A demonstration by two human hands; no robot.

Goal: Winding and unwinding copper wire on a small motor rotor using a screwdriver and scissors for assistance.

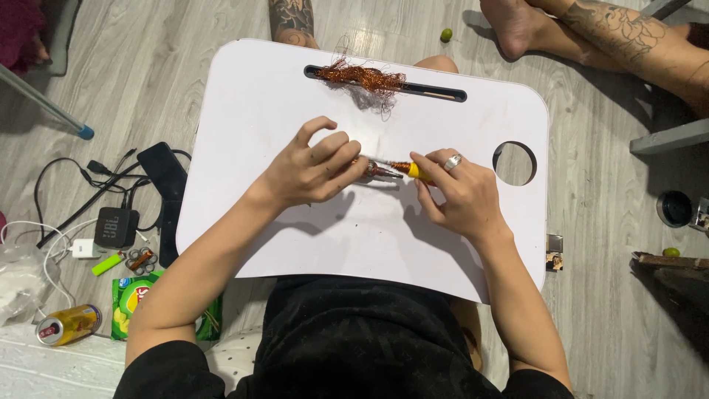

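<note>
My left hand (pixel 314 168) grips a small metal part wound with copper wire (pixel 371 170) over the middle of a white lap tray (pixel 258 222). My right hand (pixel 458 191), with a ring on one finger, holds a yellow-handled tool (pixel 412 171) whose tip meets that part. Both hands hover just above the tray's surface. A tangle of loose copper wire (pixel 362 76) lies on the tray's far slot.
The tray has a round cup hole (pixel 515 163) at right. Left on the wooden floor lie black cables (pixel 88 185), a small black speaker (pixel 117 226), a green lighter (pixel 108 263), a snack bag (pixel 136 299) and a drink can (pixel 68 325). Another person's tattooed legs (pixel 605 29) rest at top right.
</note>
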